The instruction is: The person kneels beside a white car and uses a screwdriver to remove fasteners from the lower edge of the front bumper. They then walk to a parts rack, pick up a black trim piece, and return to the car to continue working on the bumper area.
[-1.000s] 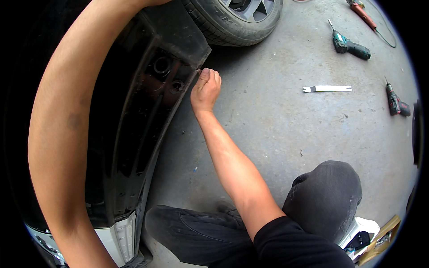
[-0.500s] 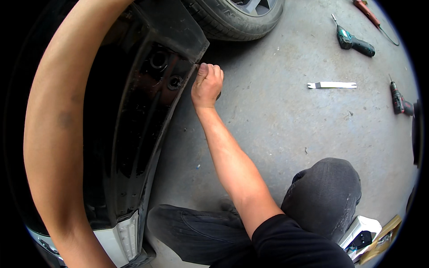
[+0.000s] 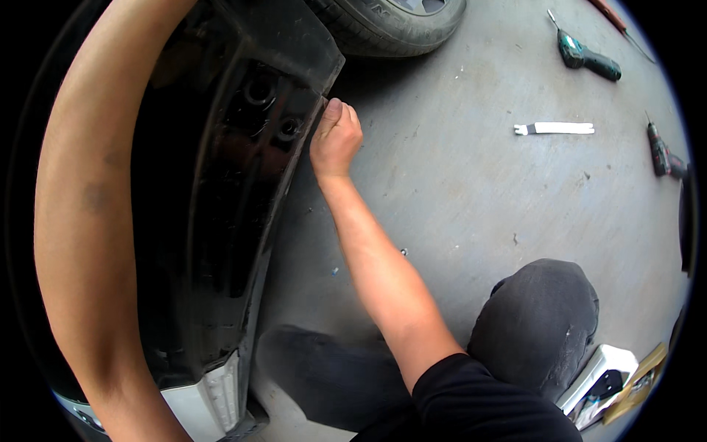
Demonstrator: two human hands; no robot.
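My right hand (image 3: 337,140) is closed at the outer edge of a black car panel (image 3: 221,199), just below the wheel. Its thumb lies uppermost by the panel's corner, and the fingers are curled out of sight. Whatever they grip is hidden. My left forearm (image 3: 96,184) runs up along the left side, over the panel, and the hand itself lies beyond the top of the picture. Two round openings (image 3: 259,90) show in the dark panel, left of my right hand.
A tyre (image 3: 398,33) stands at the top. On the grey floor lie a white pry tool (image 3: 556,128), a teal cordless driver (image 3: 587,57), a dark drill (image 3: 661,155) and a red-handled tool (image 3: 610,13). A white box (image 3: 600,372) sits beside my knee (image 3: 541,317).
My view has shifted slightly, so the floor tools sit a little differently. My left leg has moved and is blurred. The right hand stays closed at the panel edge.
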